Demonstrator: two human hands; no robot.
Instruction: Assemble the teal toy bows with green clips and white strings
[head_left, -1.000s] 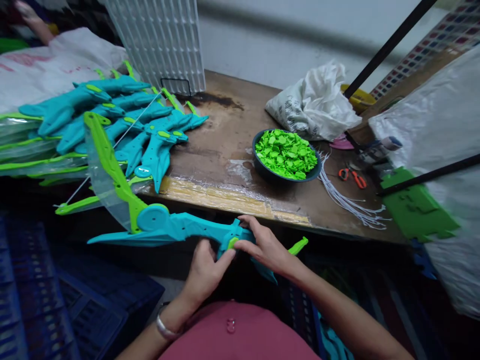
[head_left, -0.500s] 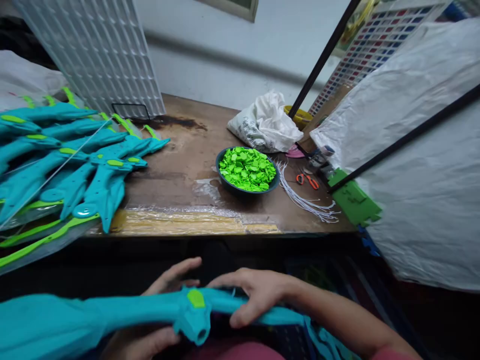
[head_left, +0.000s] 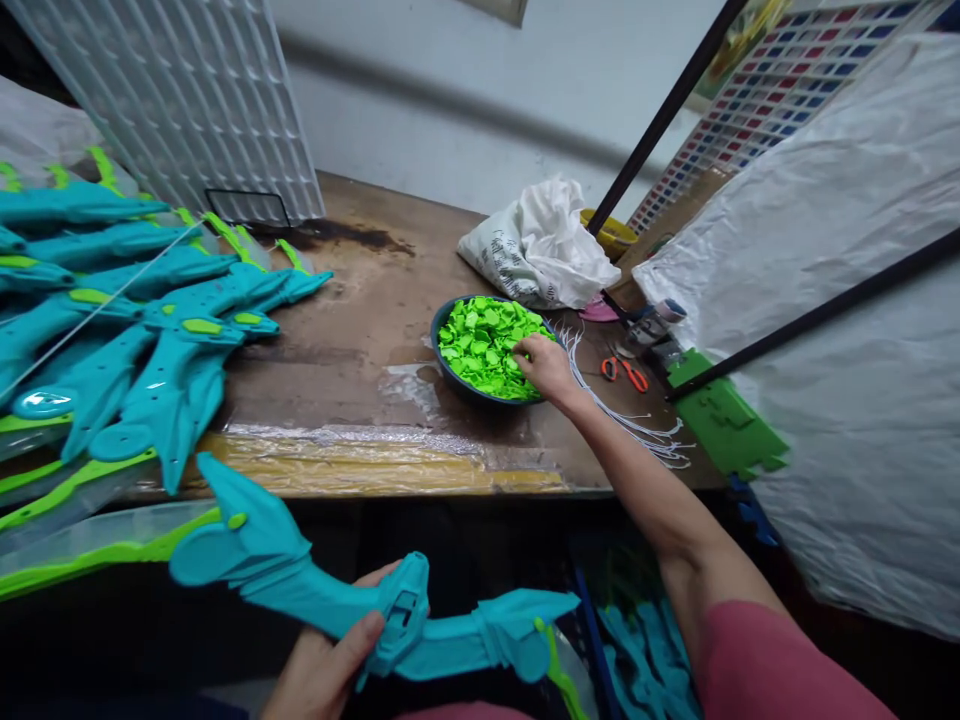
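My left hand (head_left: 330,665) grips a teal plastic toy bow (head_left: 450,645) near its middle, thumb across the front. The bow is held low before the table's front edge, and an open slot shows in its centre block. Bright green strips sit at its limb ends. My right hand (head_left: 546,366) reaches over the table into a dark bowl (head_left: 459,384) heaped with small green plastic pieces (head_left: 484,345). Its fingers are bent together against the pieces at the bowl's right side; the fingertips are partly hidden among them.
Teal bow parts (head_left: 172,330) are piled on the table's left. A white sack (head_left: 540,245) lies behind the bowl. White cords (head_left: 645,430), orange-handled scissors (head_left: 625,372) and a green foam block (head_left: 724,415) are at right. More teal parts (head_left: 652,650) lie below, right.
My right hand has left the bow and moved up and forward into the bowl. The bow has been turned over in my left hand, and its slotted block now shows.
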